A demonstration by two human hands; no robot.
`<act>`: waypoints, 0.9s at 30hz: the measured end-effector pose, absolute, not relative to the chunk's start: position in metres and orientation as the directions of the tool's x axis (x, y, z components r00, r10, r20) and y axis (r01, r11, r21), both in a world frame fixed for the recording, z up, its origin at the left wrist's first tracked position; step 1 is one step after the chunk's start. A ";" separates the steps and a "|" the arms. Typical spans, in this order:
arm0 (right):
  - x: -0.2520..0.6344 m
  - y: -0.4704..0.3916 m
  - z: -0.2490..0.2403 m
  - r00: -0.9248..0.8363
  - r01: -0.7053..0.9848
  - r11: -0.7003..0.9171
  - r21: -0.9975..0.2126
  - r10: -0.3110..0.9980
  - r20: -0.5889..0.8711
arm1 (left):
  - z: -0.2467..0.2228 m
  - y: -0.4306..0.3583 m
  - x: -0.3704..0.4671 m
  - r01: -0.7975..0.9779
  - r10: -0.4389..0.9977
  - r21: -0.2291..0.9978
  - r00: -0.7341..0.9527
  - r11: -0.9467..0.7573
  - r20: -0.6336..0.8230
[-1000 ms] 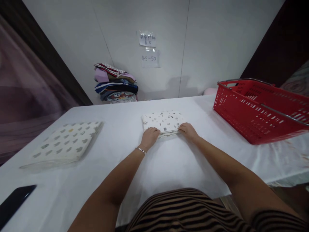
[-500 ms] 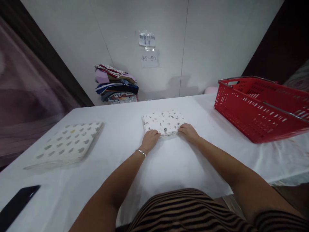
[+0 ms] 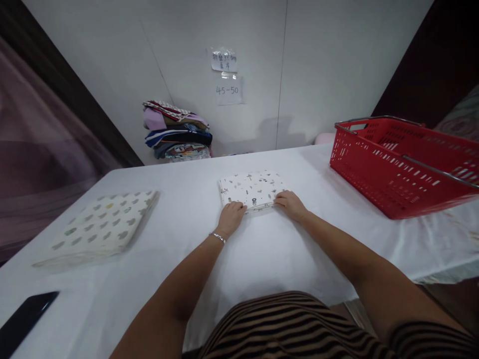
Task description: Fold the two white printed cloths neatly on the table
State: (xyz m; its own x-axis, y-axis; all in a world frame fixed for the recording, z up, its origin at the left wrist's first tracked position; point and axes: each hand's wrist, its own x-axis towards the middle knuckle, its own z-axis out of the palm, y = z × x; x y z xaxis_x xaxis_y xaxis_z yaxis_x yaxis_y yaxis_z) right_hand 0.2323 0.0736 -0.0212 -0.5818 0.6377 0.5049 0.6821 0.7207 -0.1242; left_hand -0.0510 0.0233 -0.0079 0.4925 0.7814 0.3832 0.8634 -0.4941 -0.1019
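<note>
A folded white cloth (image 3: 254,187) with small dark printed figures lies flat in the middle of the white-covered table (image 3: 187,199). My left hand (image 3: 231,217), a bracelet at its wrist, grips the near left corner, fingers on top and thumb along the near edge. At the near right corner, my right hand (image 3: 290,204) pinches the same cloth. Between the hands the folded layers show along the near edge. Both thumbs are partly hidden. Farther left rests another folded cloth (image 3: 108,222), white with grey blotches.
A red plastic basket (image 3: 374,174) with metal handles stands on the right of the table. Near the left front corner lies a black phone-like slab (image 3: 26,319). Behind the table rises a stack of folded fabrics (image 3: 179,132) against the wall, below paper signs (image 3: 229,89).
The view has shifted slightly, moving everything a little to the left. Both hands keep their hold on the near corners of the folded cloth, which looks the same.
</note>
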 end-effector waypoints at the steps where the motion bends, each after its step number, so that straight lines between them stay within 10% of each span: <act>1: 0.232 0.073 -0.022 -0.577 0.688 0.715 -0.123 0.642 0.505 | -0.009 0.022 -0.051 0.864 0.784 -0.096 0.490 -0.494 0.382; 27: 0.213 0.054 -0.038 -0.695 0.617 0.773 -0.148 0.623 0.359 | -0.018 -0.008 -0.061 0.897 0.816 0.113 0.330 -0.428 0.474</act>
State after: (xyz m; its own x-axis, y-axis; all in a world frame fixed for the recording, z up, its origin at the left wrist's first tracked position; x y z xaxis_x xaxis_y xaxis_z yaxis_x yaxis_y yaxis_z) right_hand 0.2125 0.0538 -0.0376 -0.6947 0.6234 0.3588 0.6171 0.7729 -0.1478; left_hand -0.0613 -0.0081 -0.0182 0.3301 0.8164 0.4738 0.8966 -0.4281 0.1130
